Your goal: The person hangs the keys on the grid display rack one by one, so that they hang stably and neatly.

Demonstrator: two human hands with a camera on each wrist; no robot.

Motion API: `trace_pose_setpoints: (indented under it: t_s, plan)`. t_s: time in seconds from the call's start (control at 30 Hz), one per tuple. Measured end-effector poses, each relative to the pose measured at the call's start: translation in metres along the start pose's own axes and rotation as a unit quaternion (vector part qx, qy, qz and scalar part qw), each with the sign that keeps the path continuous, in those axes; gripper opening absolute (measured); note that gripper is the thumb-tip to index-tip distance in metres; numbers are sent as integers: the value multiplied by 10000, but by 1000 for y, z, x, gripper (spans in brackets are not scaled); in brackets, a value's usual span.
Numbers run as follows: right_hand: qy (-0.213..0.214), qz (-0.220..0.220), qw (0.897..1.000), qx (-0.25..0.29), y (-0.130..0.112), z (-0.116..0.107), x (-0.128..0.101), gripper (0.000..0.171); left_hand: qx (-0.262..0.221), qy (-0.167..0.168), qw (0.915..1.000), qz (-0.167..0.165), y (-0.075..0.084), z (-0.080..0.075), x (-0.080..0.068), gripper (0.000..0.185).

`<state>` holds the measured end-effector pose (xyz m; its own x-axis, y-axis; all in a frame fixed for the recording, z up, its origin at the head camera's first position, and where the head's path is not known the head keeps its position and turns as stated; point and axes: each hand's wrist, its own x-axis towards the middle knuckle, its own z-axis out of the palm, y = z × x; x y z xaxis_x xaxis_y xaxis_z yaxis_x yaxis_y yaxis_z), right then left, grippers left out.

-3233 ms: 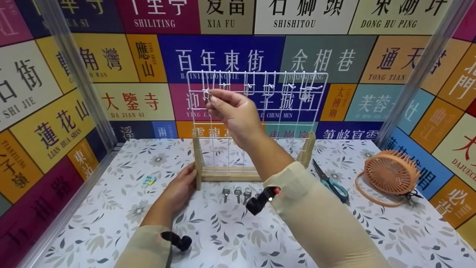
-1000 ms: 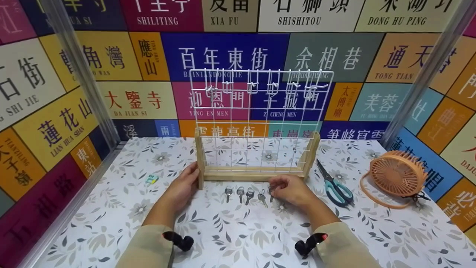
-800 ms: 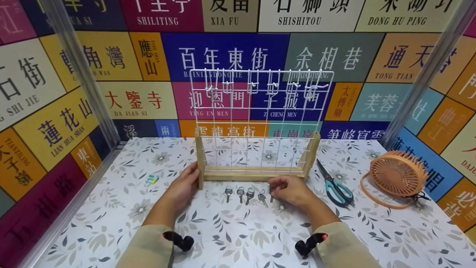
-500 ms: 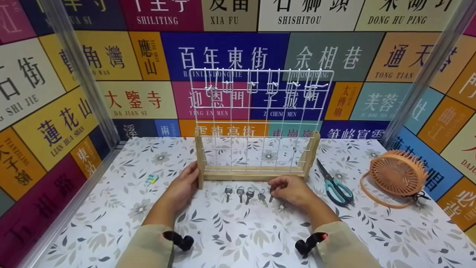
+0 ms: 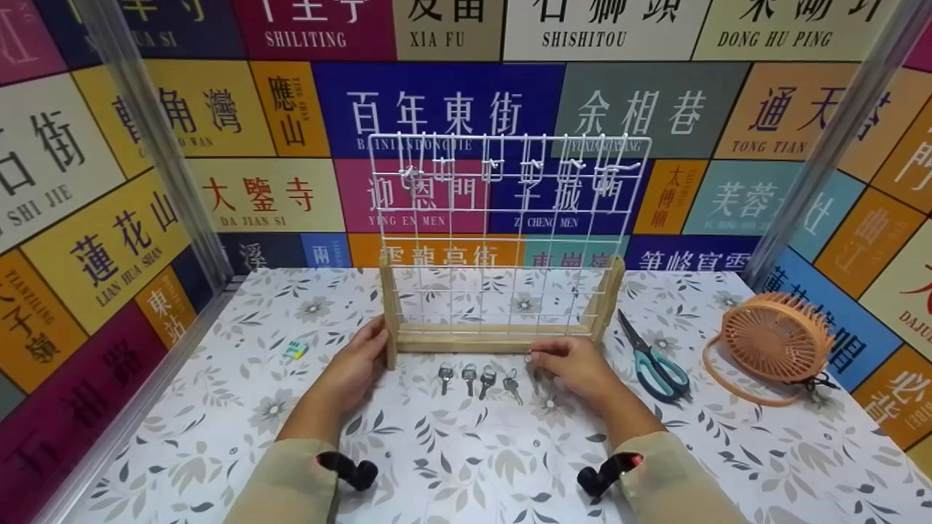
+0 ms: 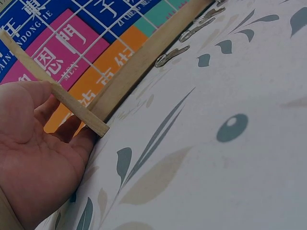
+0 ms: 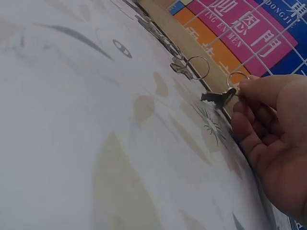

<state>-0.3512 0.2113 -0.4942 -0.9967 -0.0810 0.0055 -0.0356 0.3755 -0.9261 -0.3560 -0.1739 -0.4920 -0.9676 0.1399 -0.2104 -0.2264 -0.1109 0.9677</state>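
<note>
A white wire grid rack on a wooden base stands upright, with several hooks along its top. My left hand grips the left wooden leg, thumb on the near side and fingers behind it. My right hand pinches a key by its ring, just in front of the base's right part. To its left lie more keys in a row on the table, each with a ring. Another small metal key appears to hang at the leftmost hook; its details are too small to tell.
Scissors with teal handles lie right of the rack, points away from me. Farther right is an orange fan. A small green and yellow piece lies left of my left hand. Printed walls enclose the floral-patterned table.
My right hand has come down from the leftmost hook to the row of keys, letting go of the key there. It has now raised the rightmost key slightly. The left hand stays put.
</note>
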Motion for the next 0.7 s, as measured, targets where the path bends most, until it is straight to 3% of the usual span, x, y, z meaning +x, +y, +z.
trace_pose_setpoints:
  t_s: [0.2, 0.4, 0.7]
  plan:
    - [340, 0, 9966, 748, -12, -2, 3, 34, 54, 19, 10000, 38, 1, 1, 1, 56]
    - [587, -98, 9953, 760, -28, -4, 0, 33, 91, 54, 9999, -56, 3, 1, 1, 56]
    - [447, -381, 9893, 1337, -55, 9, -13, 29, 148, 155, 9994, -284, 4, 1, -3, 55]
